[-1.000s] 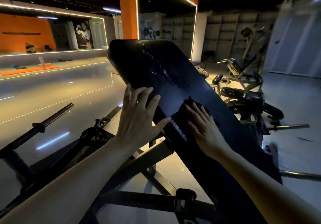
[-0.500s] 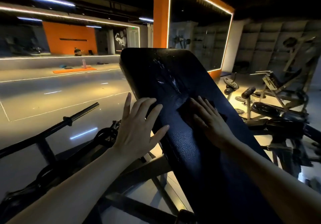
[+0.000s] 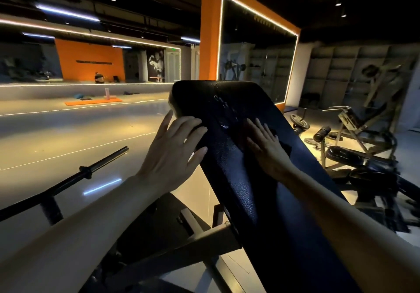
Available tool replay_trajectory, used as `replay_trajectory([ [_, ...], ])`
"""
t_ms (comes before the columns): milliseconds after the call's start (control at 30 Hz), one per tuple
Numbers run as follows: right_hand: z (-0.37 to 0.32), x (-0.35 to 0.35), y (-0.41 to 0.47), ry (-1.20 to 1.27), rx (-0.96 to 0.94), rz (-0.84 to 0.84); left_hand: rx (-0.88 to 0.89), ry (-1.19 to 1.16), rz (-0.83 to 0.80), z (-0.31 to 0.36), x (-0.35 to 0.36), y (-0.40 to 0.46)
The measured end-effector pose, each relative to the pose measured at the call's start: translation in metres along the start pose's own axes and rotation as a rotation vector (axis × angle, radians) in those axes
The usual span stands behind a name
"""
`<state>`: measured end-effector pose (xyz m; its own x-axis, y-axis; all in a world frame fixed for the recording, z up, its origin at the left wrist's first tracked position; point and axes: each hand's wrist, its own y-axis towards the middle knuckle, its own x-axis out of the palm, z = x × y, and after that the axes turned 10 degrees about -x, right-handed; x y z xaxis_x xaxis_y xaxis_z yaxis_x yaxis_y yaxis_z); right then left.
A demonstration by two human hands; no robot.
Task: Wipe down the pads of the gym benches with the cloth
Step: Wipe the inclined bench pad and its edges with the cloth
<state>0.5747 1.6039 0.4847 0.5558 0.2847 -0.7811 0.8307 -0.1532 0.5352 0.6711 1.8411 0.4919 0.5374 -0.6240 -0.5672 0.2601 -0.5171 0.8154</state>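
Note:
A long black inclined bench pad [image 3: 245, 179] rises from the lower right to the centre of the view, with wet streaks near its top. My right hand [image 3: 267, 149] lies flat with straight fingers on a dark cloth [image 3: 285, 148], pressing it against the pad's upper middle. Most of the cloth is hidden under the hand. My left hand [image 3: 175, 154] rests with spread fingers on the pad's left edge, a little below its top corner.
A black barbell [image 3: 91, 171] on a rack reaches in from the left. The bench's steel frame [image 3: 204, 242] sits below the pad. More benches and machines [image 3: 354, 154] crowd the right side. An orange mirrored pillar [image 3: 210, 42] stands behind, over glossy floor.
Both hands have slid up the pad toward its top, the right one carrying the cloth with it. The view has swung left and lifted.

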Motion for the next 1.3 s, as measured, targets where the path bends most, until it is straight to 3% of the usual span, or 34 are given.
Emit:
replay_trajectory([
  [100, -0.037, 0.008, 0.031, -0.009, -0.039, 0.017, 0.014, -0.021, 0.024, -0.009, 0.001, 0.011],
  [233, -0.06, 0.021, -0.009, -0.034, -0.233, 0.046, 0.03, -0.067, 0.063, -0.024, 0.005, 0.032],
  [433, -0.018, -0.003, 0.055, -0.003, 0.1, 0.018, 0.089, -0.109, 0.101, -0.041, 0.011, 0.054],
  [667, -0.042, 0.011, 0.042, 0.028, -0.203, 0.061, 0.028, -0.218, 0.152, -0.049, 0.031, 0.061],
  [867, -0.018, -0.006, 0.099, 0.001, 0.029, 0.05, -0.004, -0.292, 0.228, -0.043, 0.043, 0.058],
  [1067, -0.039, 0.006, 0.069, 0.023, -0.249, 0.044, -0.003, -0.348, 0.295, -0.042, 0.051, 0.058],
  [1300, -0.01, -0.015, 0.124, 0.02, 0.012, 0.027, 0.004, -0.349, 0.296, -0.044, 0.051, 0.061],
])
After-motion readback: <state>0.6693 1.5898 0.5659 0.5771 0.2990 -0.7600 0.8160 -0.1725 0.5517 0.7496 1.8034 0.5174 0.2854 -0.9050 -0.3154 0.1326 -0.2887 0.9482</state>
